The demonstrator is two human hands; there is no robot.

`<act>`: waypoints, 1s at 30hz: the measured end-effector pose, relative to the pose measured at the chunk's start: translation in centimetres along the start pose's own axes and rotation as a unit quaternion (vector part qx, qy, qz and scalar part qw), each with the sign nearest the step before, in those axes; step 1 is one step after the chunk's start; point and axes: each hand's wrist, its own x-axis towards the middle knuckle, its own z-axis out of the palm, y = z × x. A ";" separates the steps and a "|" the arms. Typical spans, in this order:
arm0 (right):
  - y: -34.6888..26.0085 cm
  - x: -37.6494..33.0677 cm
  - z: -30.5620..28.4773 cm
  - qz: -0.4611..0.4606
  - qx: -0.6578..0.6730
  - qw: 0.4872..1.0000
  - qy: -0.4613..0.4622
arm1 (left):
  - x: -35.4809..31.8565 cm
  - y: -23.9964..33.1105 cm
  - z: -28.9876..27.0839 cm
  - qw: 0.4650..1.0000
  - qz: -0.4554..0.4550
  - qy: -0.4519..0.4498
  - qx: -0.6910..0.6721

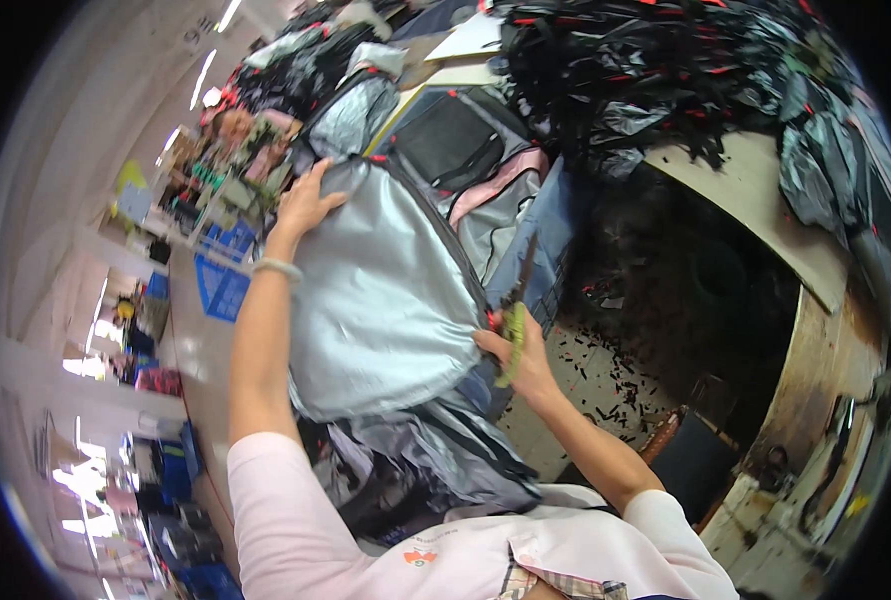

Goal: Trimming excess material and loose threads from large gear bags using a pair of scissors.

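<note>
A large silver-lined bag panel [376, 290] with dark edging lies spread in front of me, slightly puckered near my right hand. At its upper left edge rests my left hand [309, 207], fingers stretched out and thumb apart, touching the silver fabric. My right hand [528, 358] is closed around scissors [513, 340] with yellow-green wrapped handles; their dark blades point up and away from me. The thumb and finger of that hand also meet the panel's right edge, beside a small red tab. Under the panel, toward my body, lie crumpled grey and black bag pieces [436, 455].
Beyond the panel is a bag piece with a black pocket [446, 140] and pink trim, on blue material. A heap of black and silver pieces [616, 80] covers the table at the far right. Dark scraps [606, 375] litter the floor. Another person [234, 125] is at far left.
</note>
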 end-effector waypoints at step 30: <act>7.6 -19.9 -10.7 0.087 -0.406 0.867 0.276 | -20.9 6.3 -7.1 0.894 0.063 0.037 -0.441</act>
